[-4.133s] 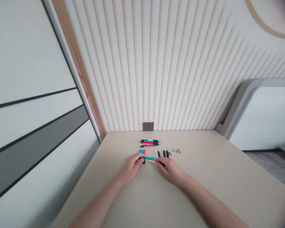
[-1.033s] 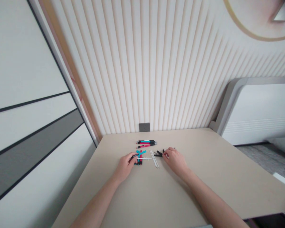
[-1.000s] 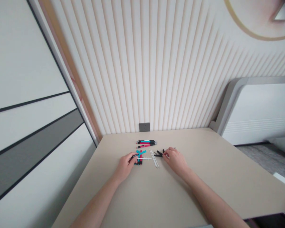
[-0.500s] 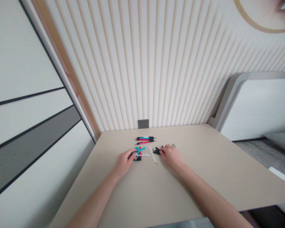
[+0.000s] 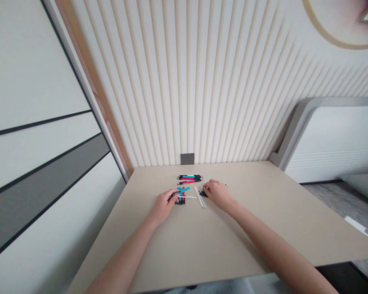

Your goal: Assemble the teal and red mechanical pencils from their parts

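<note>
My left hand (image 5: 165, 205) pinches a black and blue pen barrel (image 5: 185, 190), its blue end pointing right. Under and beside those fingers lie several blue and red pen barrels (image 5: 183, 201) with black grips, side by side. A thin white refill (image 5: 188, 197) extends to the right of the left fingertips, close to some small white pieces. My right hand (image 5: 219, 193) is closed over a small pile of black pen parts (image 5: 204, 194); its fingertips are together, and what they hold is too small to make out. Between the hands lie long white refills (image 5: 200, 197).
Several whole pens (image 5: 190, 178) in black, blue and red lie in a row toward the wall. Small springs or metal bits (image 5: 226, 185) show partly behind the right hand. A dark socket (image 5: 187, 159) is on the ribbed wall behind the beige table (image 5: 184, 245).
My right hand has lifted slightly and drawn its fingertips together above the black parts. My left hand keeps its hold on the barrel. The whole view has shifted a little.
</note>
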`<state>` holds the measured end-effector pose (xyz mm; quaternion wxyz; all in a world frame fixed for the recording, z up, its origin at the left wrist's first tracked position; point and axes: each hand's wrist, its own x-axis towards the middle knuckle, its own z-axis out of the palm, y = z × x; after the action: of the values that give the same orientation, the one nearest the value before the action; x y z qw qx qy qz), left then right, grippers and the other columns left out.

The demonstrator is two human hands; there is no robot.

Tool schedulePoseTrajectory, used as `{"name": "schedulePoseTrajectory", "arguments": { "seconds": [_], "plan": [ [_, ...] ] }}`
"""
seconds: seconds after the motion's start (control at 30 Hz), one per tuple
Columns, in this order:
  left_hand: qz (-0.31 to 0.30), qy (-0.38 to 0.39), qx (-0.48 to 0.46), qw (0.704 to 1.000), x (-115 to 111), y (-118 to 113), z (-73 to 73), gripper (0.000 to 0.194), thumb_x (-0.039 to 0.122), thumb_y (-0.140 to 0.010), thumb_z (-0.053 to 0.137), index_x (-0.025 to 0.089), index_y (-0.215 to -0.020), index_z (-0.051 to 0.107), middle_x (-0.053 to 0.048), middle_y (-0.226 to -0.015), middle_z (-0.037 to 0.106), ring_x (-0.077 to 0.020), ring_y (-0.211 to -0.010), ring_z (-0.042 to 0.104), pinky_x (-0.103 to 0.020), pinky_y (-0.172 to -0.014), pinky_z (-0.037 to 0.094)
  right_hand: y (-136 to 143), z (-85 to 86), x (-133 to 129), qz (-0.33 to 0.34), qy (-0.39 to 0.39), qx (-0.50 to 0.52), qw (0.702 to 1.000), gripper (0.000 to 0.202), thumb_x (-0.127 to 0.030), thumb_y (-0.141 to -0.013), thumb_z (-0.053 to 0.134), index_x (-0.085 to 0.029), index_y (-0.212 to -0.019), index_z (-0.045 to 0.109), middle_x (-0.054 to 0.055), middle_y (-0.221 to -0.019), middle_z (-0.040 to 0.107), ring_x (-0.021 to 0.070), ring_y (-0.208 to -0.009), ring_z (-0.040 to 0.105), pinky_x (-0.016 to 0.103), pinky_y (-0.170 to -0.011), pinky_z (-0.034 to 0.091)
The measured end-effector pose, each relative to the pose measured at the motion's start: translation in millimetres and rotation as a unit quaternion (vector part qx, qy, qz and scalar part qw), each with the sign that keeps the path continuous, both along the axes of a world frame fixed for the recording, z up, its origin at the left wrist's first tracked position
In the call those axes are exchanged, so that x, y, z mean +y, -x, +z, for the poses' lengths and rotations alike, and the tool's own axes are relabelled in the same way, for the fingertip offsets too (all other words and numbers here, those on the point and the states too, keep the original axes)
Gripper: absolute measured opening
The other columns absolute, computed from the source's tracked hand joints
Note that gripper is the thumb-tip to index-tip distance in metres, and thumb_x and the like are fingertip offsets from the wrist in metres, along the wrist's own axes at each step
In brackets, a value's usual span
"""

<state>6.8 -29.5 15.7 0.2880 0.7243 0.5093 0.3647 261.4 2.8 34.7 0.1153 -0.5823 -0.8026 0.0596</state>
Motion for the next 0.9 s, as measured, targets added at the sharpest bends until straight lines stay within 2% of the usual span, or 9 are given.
{"name": "schedulePoseTrajectory", "arguments": {
  "seconds": [0.2, 0.37, 0.5, 0.6, 0.7, 0.8, 0.9],
  "plan": [
    [-0.002, -0.008, 0.003, 1.0, 1, 2, -0.1, 0.035, 0.041, -0.09, 0.044, 0.016, -0.105, 0.064, -0.003, -0.076, 0.068, -0.0147, -0.063, 0.059, -0.021, -0.056, 0.043, 23, 8.3, 23, 0.009, 0.061, -0.061, 0.996, 0.021, -0.024, -0.084, 0.052, -0.019, -0.085, 0.073, 0.01, -0.098, 0.069, 0.0223, -0.094, 0.063, 0.027, -0.077, 0.044],
    [0.004, -0.013, 0.005, 1.0, 1, 2, 0.5, 0.035, 0.04, -0.09, 0.045, 0.016, -0.104, 0.064, -0.003, -0.074, 0.067, -0.0153, -0.063, 0.058, -0.022, -0.056, 0.043, 33, 1.9, 31, -0.011, 0.067, -0.061, 0.996, 0.019, -0.016, -0.078, 0.055, -0.017, -0.084, 0.073, 0.014, -0.096, 0.071, 0.0254, -0.091, 0.065, 0.03, -0.074, 0.046],
    [-0.001, -0.012, 0.0, 1.0, 0, 2, 1.0, 0.035, 0.041, -0.09, 0.045, 0.016, -0.104, 0.064, -0.003, -0.075, 0.068, -0.0155, -0.064, 0.059, -0.022, -0.057, 0.043, 34, 5.1, 36, -0.025, 0.072, -0.044, 0.996, 0.019, -0.018, -0.077, 0.055, -0.019, -0.084, 0.073, 0.012, -0.093, 0.071, 0.0234, -0.087, 0.066, 0.028, -0.071, 0.045],
    [-0.004, -0.011, -0.005, 1.0, 0, 2, 0.6, 0.035, 0.042, -0.09, 0.045, 0.016, -0.105, 0.064, -0.003, -0.074, 0.067, -0.0154, -0.064, 0.059, -0.022, -0.057, 0.043, 22, 14.1, 36, -0.048, 0.056, -0.002, 0.997, 0.022, -0.024, -0.083, 0.051, -0.02, -0.089, 0.072, 0.009, -0.092, 0.072, 0.0199, -0.085, 0.065, 0.025, -0.069, 0.043],
    [-0.001, -0.011, -0.008, 1.0, 0, 2, -0.3, 0.035, 0.042, -0.09, 0.045, 0.017, -0.104, 0.064, -0.003, -0.075, 0.068, -0.0151, -0.063, 0.058, -0.021, -0.056, 0.043, -3, 17.2, 31, -0.1, 0.012, 0.089, 0.991, 0.024, -0.03, -0.084, 0.052, -0.018, -0.088, 0.072, 0.008, -0.091, 0.071, 0.0182, -0.083, 0.064, 0.024, -0.068, 0.041],
    [0.003, -0.006, -0.011, 1.0, 1, 2, -0.9, 0.035, 0.041, -0.09, 0.044, 0.016, -0.105, 0.064, -0.003, -0.076, 0.067, -0.0143, -0.061, 0.057, -0.021, -0.055, 0.042, -28, 7.6, 19, -0.149, -0.015, 0.105, 0.983, 0.026, -0.032, -0.085, 0.051, -0.018, -0.087, 0.072, 0.007, -0.089, 0.069, 0.0174, -0.081, 0.063, 0.024, -0.068, 0.04],
    [0.007, 0.002, -0.013, 1.0, 2, 1, -0.9, 0.035, 0.041, -0.09, 0.044, 0.016, -0.104, 0.064, -0.002, -0.074, 0.067, -0.0132, -0.058, 0.055, -0.021, -0.054, 0.041, -39, -7.2, 5, -0.173, -0.027, 0.092, 0.98, 0.028, -0.033, -0.088, 0.048, -0.019, -0.087, 0.071, 0.007, -0.09, 0.067, 0.0159, -0.081, 0.062, 0.024, -0.068, 0.039]
  ]
}}
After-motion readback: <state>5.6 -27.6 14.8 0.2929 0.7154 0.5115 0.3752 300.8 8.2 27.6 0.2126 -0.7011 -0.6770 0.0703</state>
